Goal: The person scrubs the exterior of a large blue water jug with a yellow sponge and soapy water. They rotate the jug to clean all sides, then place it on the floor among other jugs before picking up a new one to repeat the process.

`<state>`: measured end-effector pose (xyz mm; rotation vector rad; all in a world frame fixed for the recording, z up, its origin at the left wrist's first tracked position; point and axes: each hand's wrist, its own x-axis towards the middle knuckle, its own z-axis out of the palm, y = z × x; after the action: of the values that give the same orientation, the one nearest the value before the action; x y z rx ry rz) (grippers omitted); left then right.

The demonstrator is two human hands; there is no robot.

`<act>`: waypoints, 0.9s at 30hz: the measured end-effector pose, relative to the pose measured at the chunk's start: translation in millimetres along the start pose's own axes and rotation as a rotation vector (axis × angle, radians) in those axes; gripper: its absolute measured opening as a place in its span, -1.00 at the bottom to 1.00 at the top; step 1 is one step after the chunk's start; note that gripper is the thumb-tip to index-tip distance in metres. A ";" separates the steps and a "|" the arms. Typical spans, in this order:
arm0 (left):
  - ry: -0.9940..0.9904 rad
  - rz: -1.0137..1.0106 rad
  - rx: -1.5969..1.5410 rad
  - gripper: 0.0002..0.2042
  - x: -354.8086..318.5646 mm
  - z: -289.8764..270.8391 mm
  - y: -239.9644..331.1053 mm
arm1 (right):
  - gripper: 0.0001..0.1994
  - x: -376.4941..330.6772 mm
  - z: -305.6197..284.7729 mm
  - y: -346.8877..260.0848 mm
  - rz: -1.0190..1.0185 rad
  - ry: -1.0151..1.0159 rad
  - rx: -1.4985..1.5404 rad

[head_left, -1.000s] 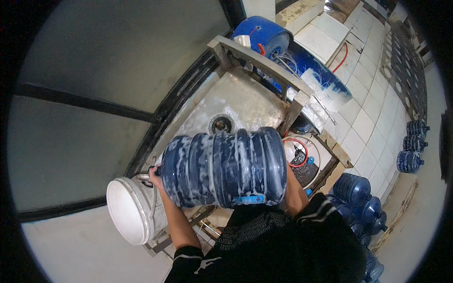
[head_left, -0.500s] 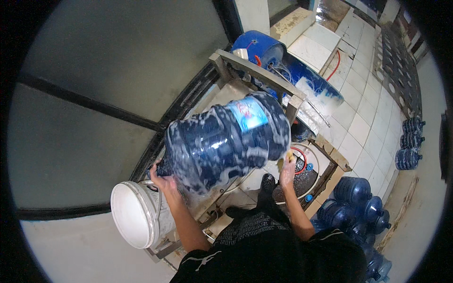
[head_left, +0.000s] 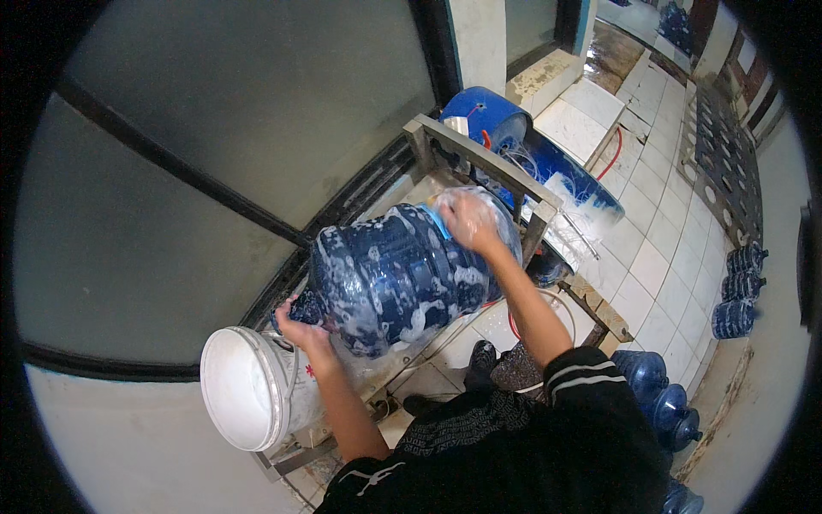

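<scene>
While the left hand grips the neck of a foam-streaked blue water jug at mid-frame, the right hand presses its upper side, finger closure unclear; firm neck hold and even pressure should suit such likely slippery plastic.

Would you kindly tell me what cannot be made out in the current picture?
Head view throughout:
Right hand: anything beneath it is hidden by the hand itself.
Label: partly covered by that hand.
Soapy blue bottle: its mouth is hidden by the left hand; its underside faces away.
Blue bottles at lower right: partly behind the black shirt.
Far bottles: too small for detail.
</scene>
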<state>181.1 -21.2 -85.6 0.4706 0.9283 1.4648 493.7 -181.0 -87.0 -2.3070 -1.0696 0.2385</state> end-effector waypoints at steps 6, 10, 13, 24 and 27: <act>-0.001 -0.062 -0.041 -0.90 17.1 -24.8 6.8 | -0.60 -136.0 55.2 -35.4 -0.261 0.496 0.113; -0.055 -0.050 -0.108 -0.90 0.5 -24.0 8.6 | -0.62 -105.2 35.1 -54.3 -0.410 0.397 0.217; -0.127 -0.022 -0.191 -0.90 4.6 -32.3 7.3 | -0.74 -43.0 15.1 -88.2 -0.587 0.189 0.155; 0.255 -0.046 -0.056 -0.96 -21.2 -6.9 22.5 | -0.57 -164.2 56.1 -126.0 -0.621 0.313 0.100; 0.152 0.044 -0.078 -0.91 -11.7 -14.9 18.2 | -0.56 -133.4 45.7 -133.2 -0.866 0.200 0.247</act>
<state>159.9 -34.4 -77.5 0.3270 0.9816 1.5880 302.1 -192.7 -58.4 -1.4438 -1.6935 -0.1903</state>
